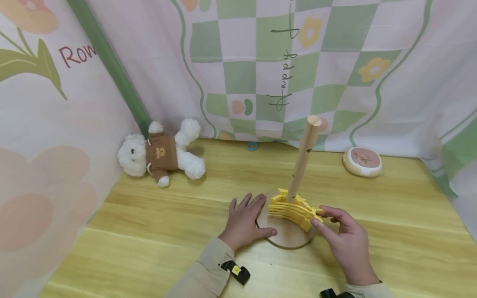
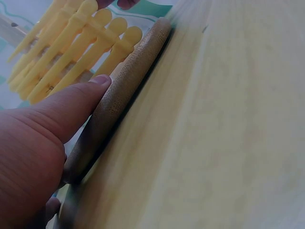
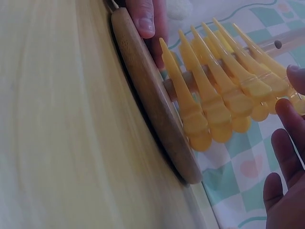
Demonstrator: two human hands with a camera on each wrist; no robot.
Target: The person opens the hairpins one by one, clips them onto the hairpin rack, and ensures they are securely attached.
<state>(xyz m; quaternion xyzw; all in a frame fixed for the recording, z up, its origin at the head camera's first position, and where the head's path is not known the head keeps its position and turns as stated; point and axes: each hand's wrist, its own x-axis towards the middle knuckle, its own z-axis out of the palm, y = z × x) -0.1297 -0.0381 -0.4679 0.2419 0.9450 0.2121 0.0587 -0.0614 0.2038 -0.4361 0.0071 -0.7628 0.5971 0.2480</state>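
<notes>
A round wooden base (image 1: 288,239) carries an upright wooden post (image 1: 302,161) with small dark holes. Several curved yellow plastic pieces (image 1: 290,212) are stacked one above another around the post's lower part. Each has a rounded knob end and a pointed tip, as the right wrist view shows. My left hand (image 1: 245,223) rests spread on the left of the base, its thumb (image 2: 78,102) lying at the rim. With thumb and index finger, my right hand (image 1: 348,242) pinches the end of an upper yellow piece (image 1: 318,212); its other fingers stay loose.
A white plush toy (image 1: 164,154) in a brown top lies at the back left. Behind the post is a small blue ring (image 1: 252,146). A round pink-and-white device (image 1: 362,162) sits at the back right, by the patterned curtain (image 1: 238,37).
</notes>
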